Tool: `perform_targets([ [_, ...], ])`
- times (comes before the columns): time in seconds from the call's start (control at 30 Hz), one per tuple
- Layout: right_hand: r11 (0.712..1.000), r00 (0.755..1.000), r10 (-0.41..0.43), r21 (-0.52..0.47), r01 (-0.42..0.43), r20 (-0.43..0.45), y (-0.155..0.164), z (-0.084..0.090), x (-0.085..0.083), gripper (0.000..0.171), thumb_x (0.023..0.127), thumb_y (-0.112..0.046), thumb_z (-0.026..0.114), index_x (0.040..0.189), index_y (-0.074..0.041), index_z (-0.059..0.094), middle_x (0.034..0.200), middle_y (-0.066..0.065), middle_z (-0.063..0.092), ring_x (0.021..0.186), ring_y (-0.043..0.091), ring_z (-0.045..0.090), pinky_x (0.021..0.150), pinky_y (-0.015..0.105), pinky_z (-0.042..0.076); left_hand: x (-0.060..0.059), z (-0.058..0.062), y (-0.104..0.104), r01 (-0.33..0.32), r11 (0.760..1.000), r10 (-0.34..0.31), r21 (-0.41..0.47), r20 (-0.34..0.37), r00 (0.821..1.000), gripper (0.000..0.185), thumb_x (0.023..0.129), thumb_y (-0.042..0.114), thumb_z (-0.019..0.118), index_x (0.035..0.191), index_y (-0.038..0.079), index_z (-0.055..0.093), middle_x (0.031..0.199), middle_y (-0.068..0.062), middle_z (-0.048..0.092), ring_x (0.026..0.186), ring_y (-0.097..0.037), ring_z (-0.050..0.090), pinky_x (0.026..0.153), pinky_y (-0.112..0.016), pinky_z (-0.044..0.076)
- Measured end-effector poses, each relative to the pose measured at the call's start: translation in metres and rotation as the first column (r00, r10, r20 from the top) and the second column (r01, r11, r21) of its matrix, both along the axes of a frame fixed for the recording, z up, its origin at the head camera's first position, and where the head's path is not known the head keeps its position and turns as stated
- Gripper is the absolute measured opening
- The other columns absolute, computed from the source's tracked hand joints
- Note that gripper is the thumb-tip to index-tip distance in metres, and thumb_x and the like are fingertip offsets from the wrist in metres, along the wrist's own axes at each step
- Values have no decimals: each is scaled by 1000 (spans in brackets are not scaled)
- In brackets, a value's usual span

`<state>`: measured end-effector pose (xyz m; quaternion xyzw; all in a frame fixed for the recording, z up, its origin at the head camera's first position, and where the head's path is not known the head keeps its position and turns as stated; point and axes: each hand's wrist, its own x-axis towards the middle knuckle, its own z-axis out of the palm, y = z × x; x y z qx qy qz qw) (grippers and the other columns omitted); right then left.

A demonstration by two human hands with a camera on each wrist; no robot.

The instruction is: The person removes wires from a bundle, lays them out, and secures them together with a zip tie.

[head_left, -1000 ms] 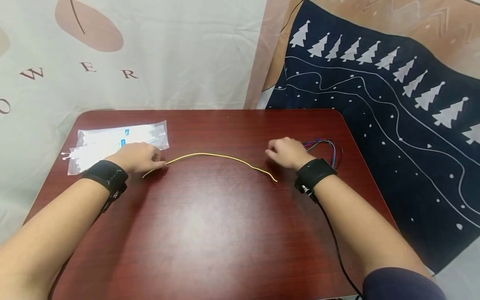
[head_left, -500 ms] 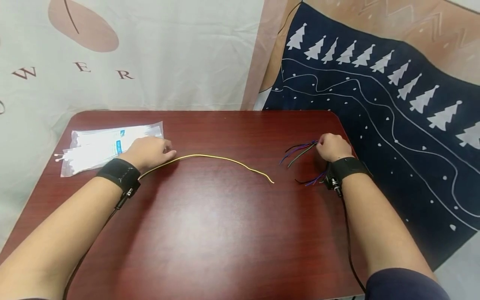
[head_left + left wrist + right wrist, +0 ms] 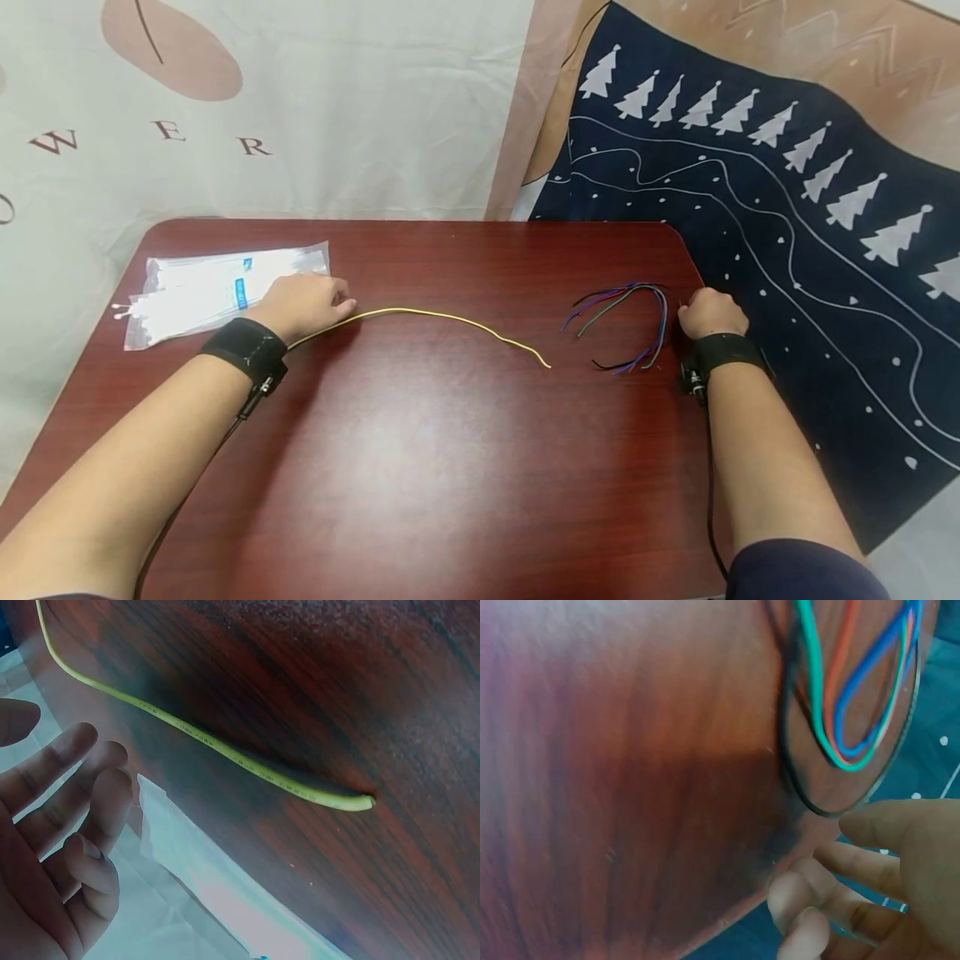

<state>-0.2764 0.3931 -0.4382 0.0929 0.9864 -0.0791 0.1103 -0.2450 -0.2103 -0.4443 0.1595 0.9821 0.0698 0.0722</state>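
My left hand (image 3: 303, 304) is over the right part of the clear bags of white cable ties (image 3: 198, 292), beside a yellow wire (image 3: 450, 316). Its fingers (image 3: 71, 754) are loosely bent with nothing between them in the left wrist view, and the wire lies apart from them on the table. My right hand (image 3: 712, 314) is at the table's right edge, beside a bent bundle of coloured wires (image 3: 662, 312). In the right wrist view its thumb tip is right at the bend of a black wire (image 3: 786, 727), with a gap between thumb and fingers. Green, red and blue wires curve above it.
The dark red wooden table (image 3: 420, 467) has its right edge under my right hand. A navy cloth with white trees (image 3: 750, 208) hangs beyond that edge, and a pale cloth (image 3: 375, 108) hangs behind. Black cables (image 3: 711, 500) run from both wrist bands.
My right hand has moved right, past the wire bundle to the table edge, and the bundle is now uncovered. My left hand has shifted slightly right and away from the yellow wire's end.
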Motion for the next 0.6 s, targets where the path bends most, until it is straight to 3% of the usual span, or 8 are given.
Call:
perform_targets([
  [0.2, 1000, 1000, -13, -5, 13, 22, -6, -5, 3, 29, 96, -22, 46, 96, 2, 61, 100, 33, 57, 86, 47, 56, 64, 56, 46, 0, -1, 1, -9, 1000, 9, 2, 3, 1000, 30, 92, 36, 56, 100, 10, 70, 83, -3, 68, 74, -23, 60, 65, -50, 49],
  [0.37, 998, 998, -64, -19, 64, 26, -3, -10, 0, 35, 96, -23, 47, 106, 8, 59, 106, 37, 54, 90, 50, 56, 67, 57, 46, 1, -3, 1, -5, 1000, 5, 11, -9, 1000, 29, 92, 36, 58, 100, 11, 70, 86, -3, 69, 76, -23, 62, 66, -51, 49],
  [0.47, 993, 994, -105, -48, 104, -23, 2, -13, -3, 36, 96, -24, 48, 103, 9, 59, 108, 39, 54, 93, 52, 55, 70, 59, 46, 1, -3, 1, 0, 1000, 0, 19, -26, 1000, 27, 91, 35, 58, 98, 12, 69, 83, -2, 68, 75, -22, 61, 65, -49, 49],
  [0.6, 986, 978, -145, -106, 130, -151, 3, -13, -5, 28, 94, -21, 46, 94, 5, 56, 103, 37, 56, 93, 54, 55, 73, 61, 45, 2, -1, 1, 2, 1000, -1, 23, -48, 999, 22, 91, 33, 57, 92, 14, 68, 74, 0, 64, 69, -20, 58, 61, -46, 48],
])
